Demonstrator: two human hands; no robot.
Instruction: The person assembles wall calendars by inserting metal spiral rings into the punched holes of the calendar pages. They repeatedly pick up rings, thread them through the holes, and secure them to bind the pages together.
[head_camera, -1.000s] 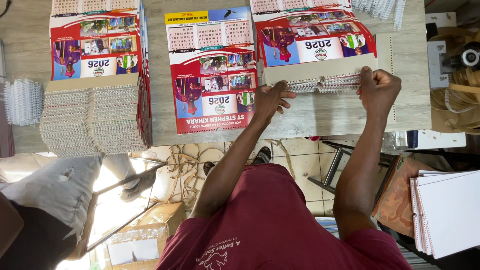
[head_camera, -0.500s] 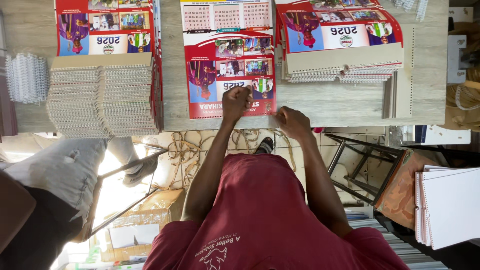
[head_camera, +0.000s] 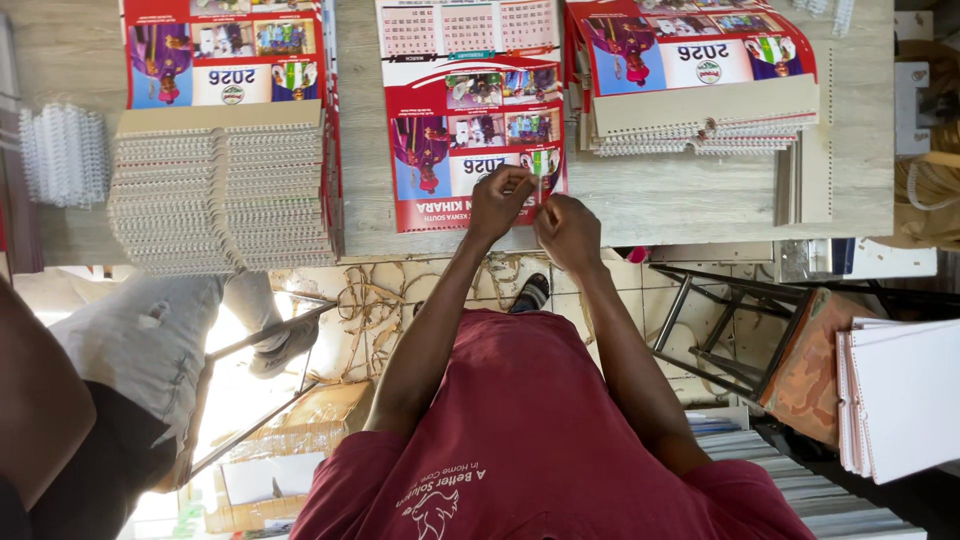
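Small thin piece pinched between left hand (head_camera: 497, 203) and right hand (head_camera: 568, 233), too tiny to identify; top of calendar sheet (head_camera: 470, 110) cut off by frame edge; fingertips partly hidden

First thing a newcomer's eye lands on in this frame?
Probably the red calendar sheet lying at the middle of the wooden table, with the left hand and right hand close together at its near edge, pinching something thin. Next come the tall stack of wire-bound calendars at picture-left and a lower bound stack at picture-right.
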